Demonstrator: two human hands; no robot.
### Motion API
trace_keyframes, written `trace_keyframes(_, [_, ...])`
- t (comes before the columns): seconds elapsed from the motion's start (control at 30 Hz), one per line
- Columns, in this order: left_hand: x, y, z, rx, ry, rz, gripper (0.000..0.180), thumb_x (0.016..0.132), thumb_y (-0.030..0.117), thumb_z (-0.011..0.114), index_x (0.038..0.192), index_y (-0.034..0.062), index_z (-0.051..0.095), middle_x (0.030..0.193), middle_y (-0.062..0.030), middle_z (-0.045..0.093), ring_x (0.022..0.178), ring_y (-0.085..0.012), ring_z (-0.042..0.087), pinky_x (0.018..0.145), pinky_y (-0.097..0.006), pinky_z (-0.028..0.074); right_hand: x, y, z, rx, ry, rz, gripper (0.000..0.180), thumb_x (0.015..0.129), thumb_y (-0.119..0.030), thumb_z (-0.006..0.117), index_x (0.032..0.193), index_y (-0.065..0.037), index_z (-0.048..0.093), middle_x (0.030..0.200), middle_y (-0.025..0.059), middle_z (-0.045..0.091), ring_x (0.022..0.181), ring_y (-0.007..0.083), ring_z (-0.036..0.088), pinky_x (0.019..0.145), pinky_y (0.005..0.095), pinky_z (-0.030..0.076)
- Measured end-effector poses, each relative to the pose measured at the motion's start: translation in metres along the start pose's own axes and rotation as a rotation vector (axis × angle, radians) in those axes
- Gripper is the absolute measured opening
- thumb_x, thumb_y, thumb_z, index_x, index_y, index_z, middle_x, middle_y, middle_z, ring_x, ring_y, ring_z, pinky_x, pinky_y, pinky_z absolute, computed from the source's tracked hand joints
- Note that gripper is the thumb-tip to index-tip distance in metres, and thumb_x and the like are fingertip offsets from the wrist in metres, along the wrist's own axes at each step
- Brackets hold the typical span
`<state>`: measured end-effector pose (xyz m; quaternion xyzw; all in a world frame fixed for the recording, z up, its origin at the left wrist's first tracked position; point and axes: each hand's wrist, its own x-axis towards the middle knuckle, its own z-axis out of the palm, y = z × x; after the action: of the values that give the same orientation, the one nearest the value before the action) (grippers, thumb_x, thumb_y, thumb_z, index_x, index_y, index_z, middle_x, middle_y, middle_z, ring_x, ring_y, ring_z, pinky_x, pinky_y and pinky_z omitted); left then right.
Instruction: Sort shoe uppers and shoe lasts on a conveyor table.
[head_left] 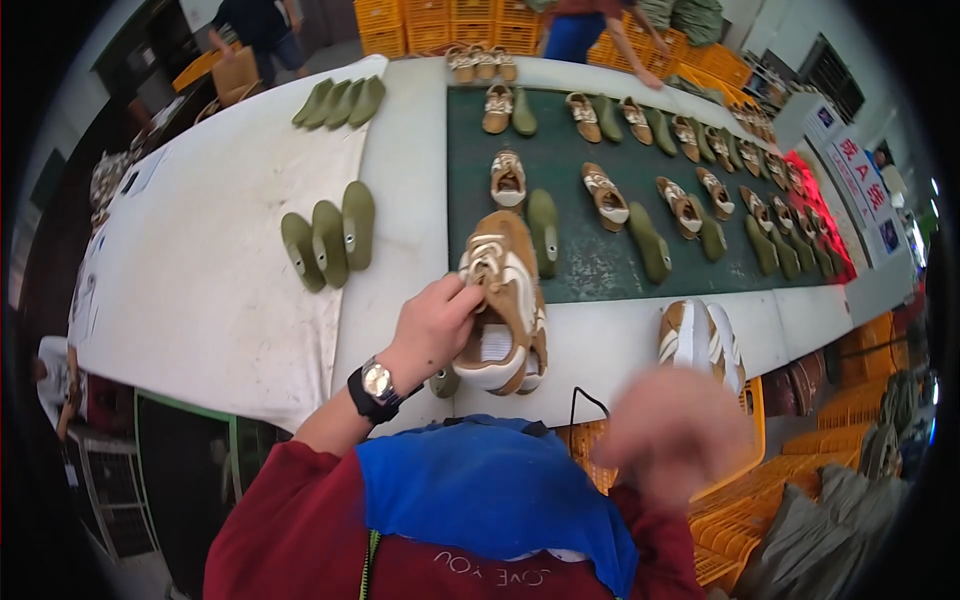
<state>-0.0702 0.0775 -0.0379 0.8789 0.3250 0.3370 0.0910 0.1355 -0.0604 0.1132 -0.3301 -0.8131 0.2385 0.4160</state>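
My left hand (pixel 436 325) grips the side of a tan and white shoe upper (pixel 505 300), holding it over the near edge of the dark green belt (pixel 590 265). A second upper seems to lie under it, and a green last tip (pixel 444 381) shows below the hand. My right hand (pixel 672 432) is blurred, low at the right, with nothing seen in it. It is just below another tan and white shoe upper (pixel 700 340) on the white table edge.
Several shoe uppers with green lasts (pixel 607 195) lie in rows on the belt. Green lasts (pixel 328 240) stand in groups on the white table (pixel 200 280) at left. Orange crates (pixel 740 510) sit at lower right and at the back. Other people stand at the far end.
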Motion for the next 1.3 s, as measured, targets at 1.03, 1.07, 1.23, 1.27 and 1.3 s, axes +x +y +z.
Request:
trace_keyframes(1.03, [0.004, -0.031, 0.000, -0.225, 0.208, -0.044, 0.025, 0.080, 0.006, 0.062, 0.105, 0.0048, 0.063, 0.082, -0.0128, 0.065, 0.068, -0.0254, 0.064, 0.060, -0.031, 0.051, 0.009, 0.122, 0.100, -0.284, 0.415, 0.375, 0.039, 0.075, -0.012, 0.067, 0.113, -0.011, 0.057, 0.096, 0.0087, 0.055, 0.059, 0.0183, 0.057, 0.055, 0.0288, 0.047])
trace_keyframes(1.07, [0.004, -0.030, 0.000, -0.196, 0.233, -0.030, 0.025, 0.080, 0.006, 0.063, 0.105, 0.0049, 0.062, 0.081, -0.0124, 0.065, 0.068, -0.0256, 0.064, 0.060, -0.032, 0.052, 0.005, 0.117, 0.100, -0.387, 0.428, 0.272, 0.035, 0.075, -0.015, 0.069, 0.110, -0.012, 0.060, 0.096, 0.0075, 0.055, 0.059, 0.0175, 0.057, 0.055, 0.0284, 0.047])
trace_keyframes(1.23, [0.006, -0.022, 0.003, -0.177, 0.278, 0.017, 0.025, 0.080, 0.006, 0.063, 0.105, 0.0057, 0.062, 0.082, -0.0120, 0.065, 0.069, -0.0263, 0.063, 0.061, -0.032, 0.052, -0.011, 0.109, 0.112, -0.433, 0.205, 0.141, 0.037, 0.069, -0.022, 0.074, 0.102, -0.010, 0.062, 0.096, 0.0069, 0.057, 0.076, 0.0221, 0.061, 0.061, 0.0310, 0.050])
trace_keyframes(1.27, [0.007, -0.021, 0.004, -0.186, 0.264, 0.028, 0.026, 0.080, 0.005, 0.063, 0.105, 0.0055, 0.061, 0.084, -0.0123, 0.065, 0.070, -0.0265, 0.064, 0.061, -0.032, 0.052, -0.016, 0.112, 0.114, -0.435, 0.206, 0.144, 0.037, 0.069, -0.022, 0.074, 0.102, -0.010, 0.062, 0.096, 0.0069, 0.057, 0.076, 0.0221, 0.061, 0.061, 0.0310, 0.050])
trace_keyframes(1.3, [0.006, -0.020, 0.005, -0.193, 0.251, 0.037, 0.026, 0.079, 0.005, 0.063, 0.106, 0.0054, 0.061, 0.086, -0.0126, 0.065, 0.072, -0.0267, 0.064, 0.062, -0.032, 0.052, -0.021, 0.116, 0.114, -0.406, 0.200, 0.188, 0.036, 0.069, -0.022, 0.074, 0.101, -0.010, 0.062, 0.096, 0.0067, 0.058, 0.076, 0.0229, 0.061, 0.062, 0.0315, 0.051])
